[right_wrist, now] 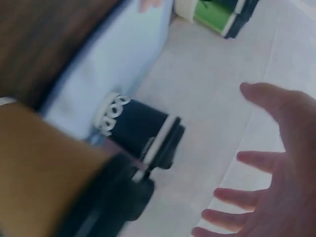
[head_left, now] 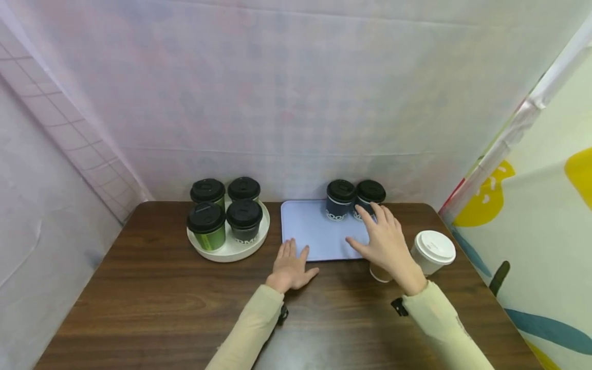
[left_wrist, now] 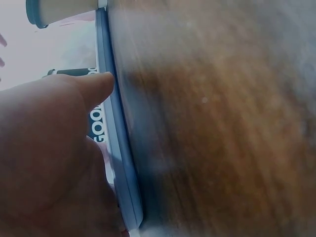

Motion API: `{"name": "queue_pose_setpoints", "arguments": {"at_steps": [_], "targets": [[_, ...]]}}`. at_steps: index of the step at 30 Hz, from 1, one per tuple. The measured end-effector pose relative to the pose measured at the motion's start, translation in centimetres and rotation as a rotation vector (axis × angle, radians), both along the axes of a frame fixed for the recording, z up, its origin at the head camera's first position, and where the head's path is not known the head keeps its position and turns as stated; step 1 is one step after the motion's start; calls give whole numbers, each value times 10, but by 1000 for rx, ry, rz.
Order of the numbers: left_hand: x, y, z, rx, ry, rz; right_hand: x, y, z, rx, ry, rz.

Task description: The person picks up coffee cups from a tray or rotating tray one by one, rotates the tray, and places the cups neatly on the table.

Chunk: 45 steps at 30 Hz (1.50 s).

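Observation:
My left hand (head_left: 290,267) lies with straight fingers at the front left edge of a pale blue tray (head_left: 305,226); its thumb is spread out along that edge in the left wrist view. My right hand (head_left: 386,244) hovers with spread fingers and nothing in its grasp. Beneath it, mostly hidden in the head view, stands a brown paper cup (head_left: 380,274); the right wrist view shows this brown cup (right_wrist: 49,168) with a black lid, large and blurred. Two dark blue cups with black lids (head_left: 339,200) (head_left: 370,192) stand side by side at the tray's back right.
A round white tray (head_left: 231,256) on the left bears several black-lidded cups, among them a green cup (head_left: 210,234) and a dark grey cup (head_left: 244,226). A white cup (head_left: 432,252) stands at the wooden table's (head_left: 185,308) right. Pale cloth (head_left: 277,103) hangs behind.

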State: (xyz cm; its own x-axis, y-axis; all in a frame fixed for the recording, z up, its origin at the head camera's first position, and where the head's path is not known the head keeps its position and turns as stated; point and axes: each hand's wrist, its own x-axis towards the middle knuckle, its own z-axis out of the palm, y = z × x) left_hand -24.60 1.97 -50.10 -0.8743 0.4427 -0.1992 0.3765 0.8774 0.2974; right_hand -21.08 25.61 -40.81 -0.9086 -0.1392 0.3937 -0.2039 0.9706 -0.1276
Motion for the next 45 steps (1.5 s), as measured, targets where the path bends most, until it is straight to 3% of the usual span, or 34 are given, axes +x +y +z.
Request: {"name": "queue_pose_setpoints", "arguments": {"at_steps": [5, 12, 17, 24, 30, 37, 45], "targets": [[-3, 0, -4, -1, -10, 0, -27, -9, 28, -61, -175, -82], [-8, 0, -13, -5, -8, 3, -82, 4, 53, -98, -453, -172], [-5, 1, -17, -13, 9, -4, -112, 21, 52, -91, -581, -198], [1, 3, -10, -22, 0, -1, -135, 37, 40, -101, -707, -236], [-1, -1, -5, -34, -14, 0, -148, 39, 28, -91, -677, -198], [4, 2, 0, -32, 1, -1, -143, 48, 24, -78, -582, -172], [1, 0, -4, -36, 3, -3, -129, 48, 34, -81, -518, -163]]}}
